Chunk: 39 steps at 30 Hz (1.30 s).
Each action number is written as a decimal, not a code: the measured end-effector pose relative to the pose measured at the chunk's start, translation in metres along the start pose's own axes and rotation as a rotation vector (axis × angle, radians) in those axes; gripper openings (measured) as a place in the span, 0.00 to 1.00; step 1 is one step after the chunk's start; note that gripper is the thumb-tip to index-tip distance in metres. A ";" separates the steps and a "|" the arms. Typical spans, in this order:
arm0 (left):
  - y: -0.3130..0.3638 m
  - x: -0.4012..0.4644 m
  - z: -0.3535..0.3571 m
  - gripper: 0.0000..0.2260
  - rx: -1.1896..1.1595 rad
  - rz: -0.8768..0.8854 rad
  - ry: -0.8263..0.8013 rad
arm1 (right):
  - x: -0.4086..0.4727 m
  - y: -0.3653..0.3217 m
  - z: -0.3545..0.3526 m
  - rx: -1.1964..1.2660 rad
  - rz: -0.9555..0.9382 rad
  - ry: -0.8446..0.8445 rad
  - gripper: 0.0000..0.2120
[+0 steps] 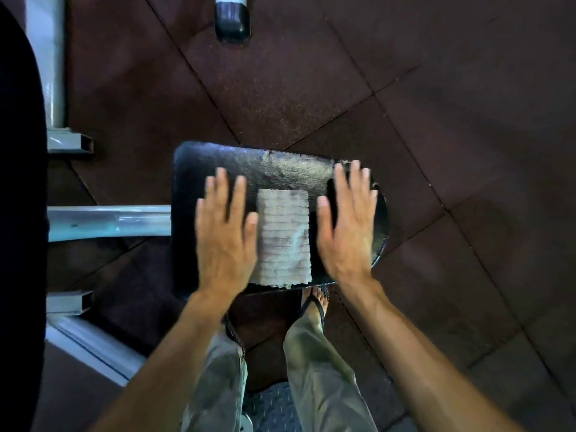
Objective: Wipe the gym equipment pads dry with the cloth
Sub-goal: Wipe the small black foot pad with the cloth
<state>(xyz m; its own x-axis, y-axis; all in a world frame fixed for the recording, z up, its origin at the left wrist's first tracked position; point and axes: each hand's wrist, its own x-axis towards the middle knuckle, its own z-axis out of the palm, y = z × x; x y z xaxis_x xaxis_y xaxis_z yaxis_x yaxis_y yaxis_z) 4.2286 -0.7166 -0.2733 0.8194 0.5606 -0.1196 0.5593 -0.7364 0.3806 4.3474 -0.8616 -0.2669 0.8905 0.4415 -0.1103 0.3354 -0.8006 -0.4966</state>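
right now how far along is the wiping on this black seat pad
Done: the folded grey waffle cloth lies on the black padded seat. In hand: nothing; left hand and right hand are flat and open beside it. Left: a pale sheen near the far edge looks unwiped.

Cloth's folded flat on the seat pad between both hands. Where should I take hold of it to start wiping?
Judging by its pose, press a flat palm on top of the folded cloth from above; it lies as a narrow strip on the seat pad. The right hand is beside it, fingers straight, and could slide over.
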 end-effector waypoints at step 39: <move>-0.034 0.000 0.008 0.27 0.230 -0.052 -0.019 | -0.024 -0.022 0.030 -0.413 -0.266 -0.192 0.28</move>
<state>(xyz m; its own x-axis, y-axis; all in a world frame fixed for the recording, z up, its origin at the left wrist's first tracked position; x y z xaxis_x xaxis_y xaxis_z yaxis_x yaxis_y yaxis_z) 4.2107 -0.6949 -0.2931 0.7895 0.5947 -0.1517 0.6132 -0.7745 0.1552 4.3099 -0.8423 -0.2794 0.6988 0.6864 -0.2013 0.6698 -0.7267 -0.1524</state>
